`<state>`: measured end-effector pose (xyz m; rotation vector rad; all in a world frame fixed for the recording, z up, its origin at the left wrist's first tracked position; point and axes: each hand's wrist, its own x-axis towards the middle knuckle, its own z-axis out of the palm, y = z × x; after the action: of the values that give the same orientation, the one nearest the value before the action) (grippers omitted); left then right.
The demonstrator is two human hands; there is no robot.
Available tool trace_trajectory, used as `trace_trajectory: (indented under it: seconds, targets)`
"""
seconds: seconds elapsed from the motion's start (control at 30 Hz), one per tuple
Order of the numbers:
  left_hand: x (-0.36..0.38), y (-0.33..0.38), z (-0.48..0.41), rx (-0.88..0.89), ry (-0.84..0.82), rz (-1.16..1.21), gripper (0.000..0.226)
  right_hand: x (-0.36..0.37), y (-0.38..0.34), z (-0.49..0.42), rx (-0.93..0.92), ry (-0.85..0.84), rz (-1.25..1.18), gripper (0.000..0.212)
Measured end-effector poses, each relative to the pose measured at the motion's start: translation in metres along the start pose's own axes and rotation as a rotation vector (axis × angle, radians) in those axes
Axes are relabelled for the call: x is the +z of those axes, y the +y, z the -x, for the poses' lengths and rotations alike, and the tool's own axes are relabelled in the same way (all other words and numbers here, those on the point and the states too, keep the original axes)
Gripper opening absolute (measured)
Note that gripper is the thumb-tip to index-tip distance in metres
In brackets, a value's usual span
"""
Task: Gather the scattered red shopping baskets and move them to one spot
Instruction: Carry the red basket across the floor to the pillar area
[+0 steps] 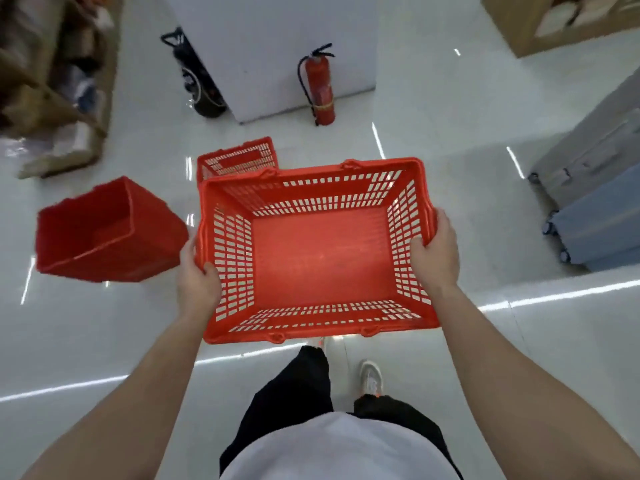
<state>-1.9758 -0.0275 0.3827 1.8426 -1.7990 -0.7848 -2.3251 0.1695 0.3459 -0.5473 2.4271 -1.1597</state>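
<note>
I hold an empty red slotted shopping basket level in front of me, above the white floor. My left hand grips its left rim and my right hand grips its right rim. A second red slotted basket stands on the floor just beyond it, mostly hidden behind the held one. A solid-walled red bin lies tilted on the floor to the left, its opening facing me.
A red fire extinguisher and a black bag lean against a white pillar ahead. Shelving runs along the left. Grey and blue suitcases stand at the right, a cardboard box at far right.
</note>
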Motion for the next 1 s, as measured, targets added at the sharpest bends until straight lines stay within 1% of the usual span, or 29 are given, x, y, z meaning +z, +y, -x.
trace_trajectory:
  seconds: [0.1,0.2,0.33,0.43,0.53,0.6,0.7,0.87,1.0]
  targets:
    - [-0.056,-0.033,0.021,-0.111,0.178,0.051,0.053,0.035,-0.055,0.011,-0.110,-0.141,0.014,0.056]
    - [-0.109,-0.074,0.037,-0.270,0.352,0.100,0.048,0.084,-0.116,0.029,-0.229,-0.287,0.042,0.053]
    - [-0.163,-0.130,0.055,-0.451,0.501,0.188,0.041,0.157,-0.187,0.059,-0.372,-0.459,0.058,0.053]
    - [-0.196,-0.169,0.058,-0.526,0.605,0.227,0.040,0.211,-0.234,0.085,-0.467,-0.542,0.095,0.053]
    - [-0.225,-0.204,0.053,-0.604,0.684,0.254,0.036,0.262,-0.272,0.109,-0.524,-0.626,0.124,0.057]
    - [-0.243,-0.224,0.042,-0.638,0.718,0.281,0.033,0.292,-0.292,0.122,-0.553,-0.649,0.125,0.059]
    - [-0.269,-0.250,0.016,-0.654,0.723,0.320,0.032,0.333,-0.323,0.140,-0.569,-0.646,0.136,0.057]
    - [-0.314,-0.287,-0.037,-0.634,0.749,0.344,0.030,0.404,-0.375,0.161,-0.551,-0.638,0.150,0.059]
    - [-0.343,-0.314,-0.095,-0.618,0.749,0.346,0.031,0.462,-0.415,0.162,-0.570,-0.620,0.140,0.058]
